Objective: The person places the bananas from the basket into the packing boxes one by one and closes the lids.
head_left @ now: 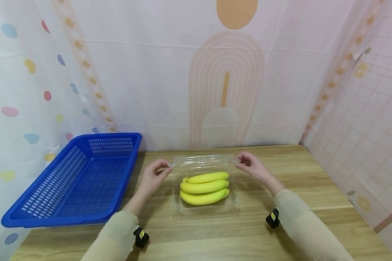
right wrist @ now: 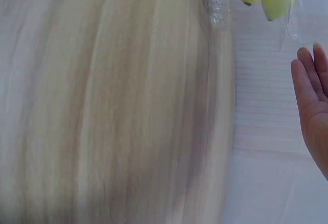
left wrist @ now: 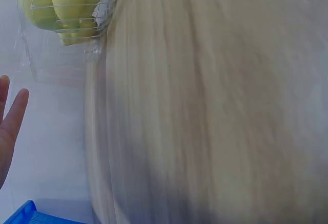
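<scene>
A clear plastic box point(head_left: 205, 209) lies on the wooden table with its transparent lid point(head_left: 202, 159) raised along the far side. Inside sits a bunch of yellow bananas point(head_left: 204, 187), its stem end toward the left. My left hand point(head_left: 152, 177) pinches the lid's left corner between thumb and fingertips. At the opposite corner, my right hand point(head_left: 253, 168) pinches the lid the same way. The left wrist view catches part of the bananas point(left wrist: 72, 1) behind clear plastic, and only some left fingers point(left wrist: 15, 112). Several right fingers point(right wrist: 306, 78) show near the plastic in the right wrist view.
A blue plastic basket point(head_left: 125, 174) with slotted sides stands on the table's left, close to my left forearm. Behind the table hangs a patterned curtain point(head_left: 160, 90), with more cloth at both sides. A small black device point(head_left: 272, 218) is strapped at each wrist.
</scene>
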Motion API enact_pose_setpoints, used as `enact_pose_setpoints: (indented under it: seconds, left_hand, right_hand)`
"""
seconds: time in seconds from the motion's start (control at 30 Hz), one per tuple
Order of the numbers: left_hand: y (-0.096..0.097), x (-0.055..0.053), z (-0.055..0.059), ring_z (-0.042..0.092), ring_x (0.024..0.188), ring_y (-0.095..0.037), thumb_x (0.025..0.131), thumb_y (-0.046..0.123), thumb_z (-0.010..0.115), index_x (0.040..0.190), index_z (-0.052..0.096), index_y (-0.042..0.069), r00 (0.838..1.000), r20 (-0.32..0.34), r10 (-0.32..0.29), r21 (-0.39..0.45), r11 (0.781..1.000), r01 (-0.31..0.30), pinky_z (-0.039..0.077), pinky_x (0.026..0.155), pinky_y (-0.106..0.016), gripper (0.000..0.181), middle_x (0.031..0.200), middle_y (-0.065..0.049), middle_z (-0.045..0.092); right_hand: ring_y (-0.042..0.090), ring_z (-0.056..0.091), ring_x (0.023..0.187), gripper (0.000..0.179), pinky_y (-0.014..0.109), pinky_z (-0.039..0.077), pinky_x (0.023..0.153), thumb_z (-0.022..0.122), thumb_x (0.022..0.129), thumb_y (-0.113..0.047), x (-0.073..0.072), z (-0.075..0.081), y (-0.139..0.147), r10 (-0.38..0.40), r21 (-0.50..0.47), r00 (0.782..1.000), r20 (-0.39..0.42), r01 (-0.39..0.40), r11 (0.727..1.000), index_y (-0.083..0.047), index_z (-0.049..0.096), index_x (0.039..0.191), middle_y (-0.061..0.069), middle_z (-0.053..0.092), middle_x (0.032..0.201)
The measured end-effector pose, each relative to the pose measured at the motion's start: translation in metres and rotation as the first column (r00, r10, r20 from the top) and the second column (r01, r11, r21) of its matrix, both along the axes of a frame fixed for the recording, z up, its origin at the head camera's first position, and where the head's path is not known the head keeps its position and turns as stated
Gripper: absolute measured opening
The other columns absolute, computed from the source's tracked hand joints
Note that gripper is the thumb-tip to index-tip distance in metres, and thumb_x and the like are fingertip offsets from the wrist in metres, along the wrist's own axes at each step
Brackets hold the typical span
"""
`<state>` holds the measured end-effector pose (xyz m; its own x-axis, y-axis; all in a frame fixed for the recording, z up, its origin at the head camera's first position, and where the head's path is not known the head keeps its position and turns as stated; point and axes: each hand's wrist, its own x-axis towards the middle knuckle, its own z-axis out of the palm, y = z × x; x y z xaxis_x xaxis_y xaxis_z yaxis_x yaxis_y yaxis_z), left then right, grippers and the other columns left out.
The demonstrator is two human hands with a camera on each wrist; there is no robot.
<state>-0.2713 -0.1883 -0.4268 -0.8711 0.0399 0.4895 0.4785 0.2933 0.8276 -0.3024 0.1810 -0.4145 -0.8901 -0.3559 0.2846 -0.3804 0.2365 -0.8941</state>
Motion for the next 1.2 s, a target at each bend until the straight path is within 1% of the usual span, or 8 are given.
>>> enact_pose_setpoints:
  seconds: [0.1,0.27,0.5,0.67,0.73,0.83,1.0,1.2]
  left_hand:
    - [-0.002,0.004,0.001,0.060,0.095,0.001,0.086,-0.014,0.067,0.096,0.066,-0.008,0.999,-0.038,-0.022,-0.046,0.999,0.020,0.056,0.082,-0.031,0.012,0.100,-0.020,0.068]
    - [-0.006,0.007,-0.002,0.062,0.096,-0.005,0.082,-0.020,0.066,0.094,0.067,-0.006,0.986,-0.118,-0.116,-0.091,0.990,0.105,0.058,0.081,-0.036,0.018,0.100,-0.020,0.067]
    - [-0.008,0.008,-0.006,0.062,0.093,-0.010,0.078,-0.023,0.069,0.089,0.067,-0.004,0.959,-0.219,-0.179,-0.162,0.976,0.145,0.059,0.079,-0.034,0.022,0.097,-0.019,0.066]
    - [-0.012,0.009,-0.006,0.065,0.093,-0.019,0.076,-0.019,0.074,0.089,0.070,0.004,0.942,-0.276,-0.193,-0.267,0.956,0.117,0.058,0.081,-0.032,0.027,0.098,-0.012,0.069]
    - [-0.014,0.007,-0.007,0.066,0.093,-0.023,0.073,-0.020,0.076,0.088,0.070,0.007,0.925,-0.318,-0.207,-0.317,0.943,0.102,0.056,0.083,-0.025,0.031,0.098,-0.010,0.070]
    - [-0.016,0.005,-0.009,0.066,0.093,-0.027,0.068,-0.020,0.079,0.087,0.069,0.009,0.884,-0.399,-0.242,-0.394,0.916,0.073,0.051,0.086,-0.018,0.036,0.098,-0.008,0.070]
    - [-0.018,0.005,-0.009,0.066,0.092,-0.025,0.063,-0.021,0.081,0.087,0.066,0.010,0.818,-0.495,-0.293,-0.492,0.870,0.014,0.049,0.087,-0.018,0.042,0.099,-0.006,0.070]
    - [-0.019,0.007,-0.010,0.066,0.091,-0.026,0.061,-0.021,0.081,0.087,0.066,0.008,0.782,-0.530,-0.328,-0.535,0.845,-0.008,0.054,0.083,-0.027,0.042,0.099,-0.008,0.069]
  right_hand:
    - [0.017,0.062,0.099,0.011,0.022,0.052,0.085,0.063,0.093,0.004,0.001,0.000,0.002,0.014,0.031,1.000,-0.018,-0.013,0.999,0.008,0.058,0.103,0.015,0.061,0.103]
    - [0.035,0.061,0.108,0.015,0.023,0.052,0.089,0.061,0.090,0.013,0.003,-0.002,0.005,0.056,0.063,0.997,-0.061,-0.052,0.997,0.012,0.058,0.105,0.028,0.060,0.108]
    - [0.021,0.061,0.107,0.012,0.026,0.051,0.093,0.065,0.089,0.010,0.004,-0.004,0.007,0.091,0.100,0.993,-0.076,-0.083,0.991,0.008,0.062,0.100,0.026,0.062,0.113]
    - [0.030,0.060,0.110,0.010,0.033,0.050,0.097,0.067,0.089,0.007,0.006,-0.004,0.008,0.106,0.142,0.987,-0.122,-0.088,0.986,0.001,0.064,0.097,0.022,0.064,0.114]
    - [0.035,0.059,0.112,0.011,0.036,0.049,0.098,0.067,0.089,0.008,0.007,-0.004,0.008,0.122,0.162,0.982,-0.146,-0.098,0.982,0.000,0.064,0.096,0.020,0.064,0.114]
    - [0.036,0.058,0.114,0.013,0.039,0.048,0.100,0.068,0.088,0.008,0.008,-0.004,0.009,0.143,0.195,0.974,-0.177,-0.108,0.975,-0.002,0.065,0.095,0.018,0.064,0.115]
    - [0.033,0.060,0.111,0.018,0.044,0.049,0.098,0.073,0.085,0.006,0.008,-0.006,0.010,0.170,0.282,0.943,-0.286,-0.086,0.955,-0.009,0.065,0.091,0.013,0.066,0.113]
    - [0.032,0.061,0.106,0.021,0.049,0.049,0.094,0.078,0.080,0.003,0.006,-0.010,0.010,0.213,0.343,0.875,-0.434,-0.057,0.938,-0.012,0.065,0.087,0.010,0.068,0.109]
